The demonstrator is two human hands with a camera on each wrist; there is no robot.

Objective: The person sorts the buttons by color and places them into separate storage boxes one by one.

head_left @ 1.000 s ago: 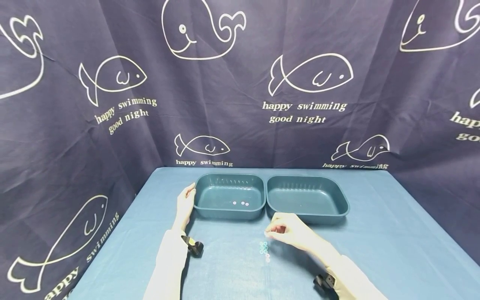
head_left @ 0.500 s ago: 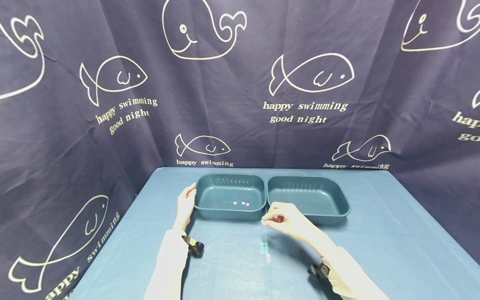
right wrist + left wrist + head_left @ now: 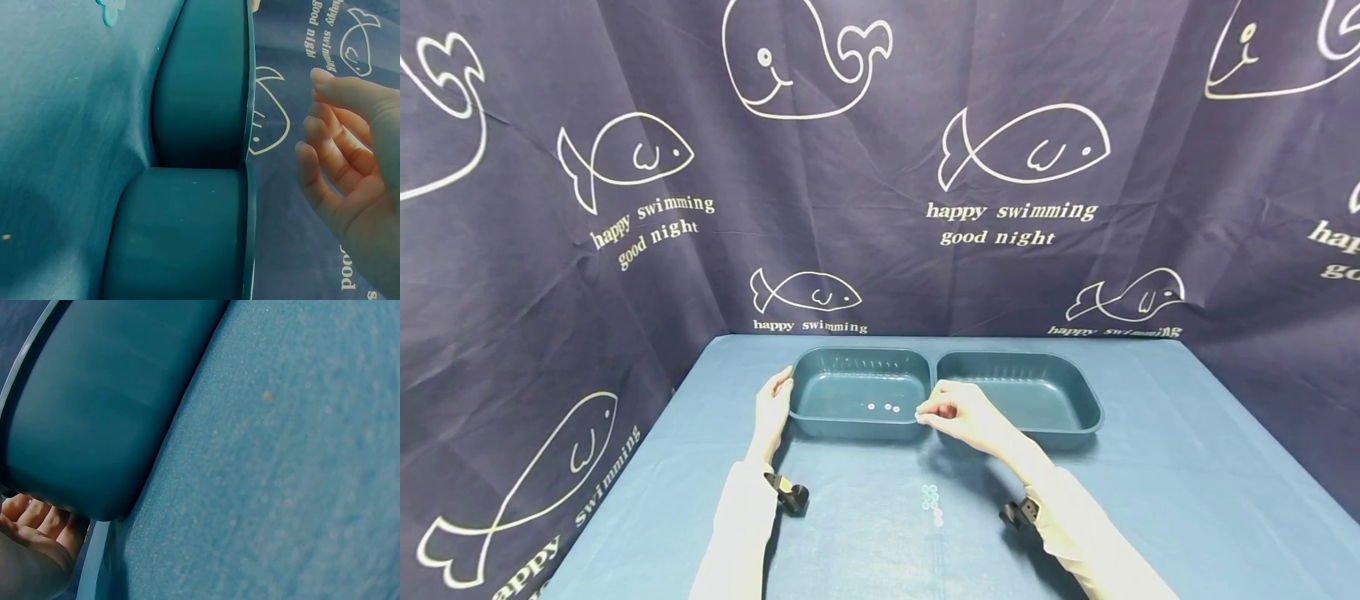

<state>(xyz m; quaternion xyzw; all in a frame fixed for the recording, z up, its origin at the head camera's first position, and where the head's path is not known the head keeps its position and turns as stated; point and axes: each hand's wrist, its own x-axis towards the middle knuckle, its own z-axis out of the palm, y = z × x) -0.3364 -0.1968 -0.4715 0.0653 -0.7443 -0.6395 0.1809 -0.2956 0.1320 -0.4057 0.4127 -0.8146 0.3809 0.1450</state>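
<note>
My left hand (image 3: 771,408) rests against the left end of the left teal tray (image 3: 857,428); in the left wrist view its fingers (image 3: 37,515) lie along the end wall, tips partly hidden. My right hand (image 3: 962,411) is over the near corner where the two trays meet, thumb and forefinger pinching a small pale disc (image 3: 919,417) at the left tray's rim. In the right wrist view the thumb and forefinger meet, the other fingers (image 3: 322,137) loosely bent. Three small pink discs (image 3: 888,407) lie inside the left tray.
Beside the left tray stands a matching right tray (image 3: 1060,435), partly covered by my right hand. On the blue tablecloth (image 3: 850,533) in front lie several small teal discs (image 3: 930,497) and a few pink discs (image 3: 937,518). A printed dark curtain (image 3: 880,183) hangs behind.
My right hand has moved up and left from above the table discs to the left tray's near right corner, carrying the small disc. The left hand stays put.
</note>
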